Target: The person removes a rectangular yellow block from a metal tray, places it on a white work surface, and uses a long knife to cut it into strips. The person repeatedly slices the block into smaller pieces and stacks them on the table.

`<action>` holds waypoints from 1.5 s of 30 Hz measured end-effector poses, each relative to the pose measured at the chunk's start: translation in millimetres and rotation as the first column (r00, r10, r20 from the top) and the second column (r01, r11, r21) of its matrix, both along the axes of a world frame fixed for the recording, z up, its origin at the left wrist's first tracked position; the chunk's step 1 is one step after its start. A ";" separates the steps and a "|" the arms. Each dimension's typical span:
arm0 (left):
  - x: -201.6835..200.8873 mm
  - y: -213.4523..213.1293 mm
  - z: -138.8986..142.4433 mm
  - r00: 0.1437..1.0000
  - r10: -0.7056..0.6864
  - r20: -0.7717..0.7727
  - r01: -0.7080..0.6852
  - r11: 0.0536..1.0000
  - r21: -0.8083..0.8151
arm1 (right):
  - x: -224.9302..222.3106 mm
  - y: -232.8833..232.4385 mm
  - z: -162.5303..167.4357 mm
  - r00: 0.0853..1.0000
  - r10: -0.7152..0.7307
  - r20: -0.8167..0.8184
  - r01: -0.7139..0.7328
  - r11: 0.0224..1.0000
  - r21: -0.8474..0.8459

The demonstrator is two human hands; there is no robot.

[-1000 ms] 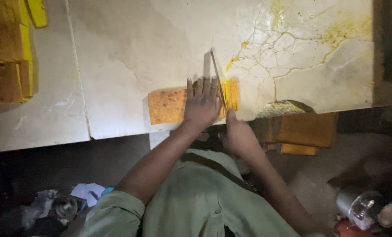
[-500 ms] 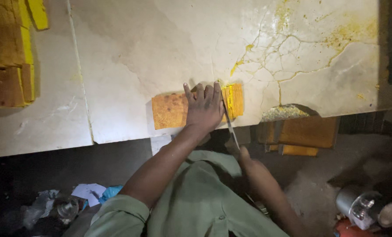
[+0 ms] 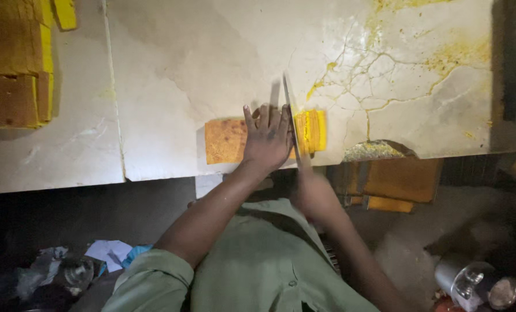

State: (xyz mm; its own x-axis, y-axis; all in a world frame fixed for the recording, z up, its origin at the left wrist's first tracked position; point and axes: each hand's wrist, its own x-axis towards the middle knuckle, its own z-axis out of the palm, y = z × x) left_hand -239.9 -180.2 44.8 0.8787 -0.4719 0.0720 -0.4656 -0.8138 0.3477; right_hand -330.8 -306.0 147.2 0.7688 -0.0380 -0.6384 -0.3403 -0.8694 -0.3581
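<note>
L hand (image 3: 267,138) lies flat w/ fingers (image 3: 256,118) spread, pressing down on an orange-brown slab (image 3: 226,140) that sits at the near edge of the pale marble tabletop (image 3: 211,63); it pins the slab rather than gripping it. R hand (image 3: 313,193) is below the tabletop edge, blurred, closed around the handle of a long knife (image 3: 290,115) — fingers wrapped on it as far as I can tell. Blade stands on edge across the slab, running away from the body, just beside the L fingertips, w/ a few thin yellow slices (image 3: 314,130) already standing on the far side of it. Biggest risk, imo: blade is touching or nearly touching the L index side, so a slip or sideways wobble would nick a finger; blur on the R hand suggests quick sawing, which makes that likelier. Slab hangs close to the edge, so hard downward push could tip a piece off onto the floor. Tabletop is cracked and smeared w/ yellow residue (image 3: 385,58) near the cut, plus a chipped notch (image 3: 373,150) at the edge — a greasy surface could let the slab slide under the palm. Thin slices could lean & crumble if the blade drags them. More stacked slabs (image 3: 15,63) sit well apart at far L; metal cans (image 3: 477,283) on the floor at lower R
</note>
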 end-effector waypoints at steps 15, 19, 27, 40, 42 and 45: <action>0.7 5.6 -10.4 0.999 -0.006 0.035 0.003 0.996 0.084 | 20.7 -24.6 -94.0 0.976 0.069 0.207 -0.078 0.996 0.035; 0.1 9.6 -2.6 0.996 0.038 0.078 -0.038 0.999 -0.005 | 22.3 7.0 -21.6 0.987 -0.035 0.156 0.030 0.999 0.035; 8.6 6.9 1.8 0.979 -0.006 -0.203 0.030 0.993 0.116 | -83.2 -19.6 -44.5 0.994 0.005 -0.105 0.004 0.996 0.090; 3.1 17.9 -2.9 0.997 0.069 -0.035 -0.069 0.998 0.011 | 14.3 12.9 -27.8 0.989 -0.019 0.145 0.015 1.000 0.024; 3.2 19.1 -0.6 0.993 0.055 -0.104 -0.051 0.998 0.043 | -32.6 2.1 -18.1 0.972 0.062 0.227 -0.101 0.981 0.165; 2.5 19.6 -2.1 0.998 0.048 -0.051 -0.047 0.999 0.017 | -96.7 -28.9 -48.1 0.982 -0.073 -0.175 0.100 0.984 0.150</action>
State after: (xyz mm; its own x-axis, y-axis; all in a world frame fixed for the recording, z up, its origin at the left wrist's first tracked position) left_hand -237.4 -160.7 42.7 0.9026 -0.4300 0.0189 -0.4078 -0.8402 0.3574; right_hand -427.6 -335.0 99.1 0.6478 0.0115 -0.7617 -0.4791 -0.7712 -0.4191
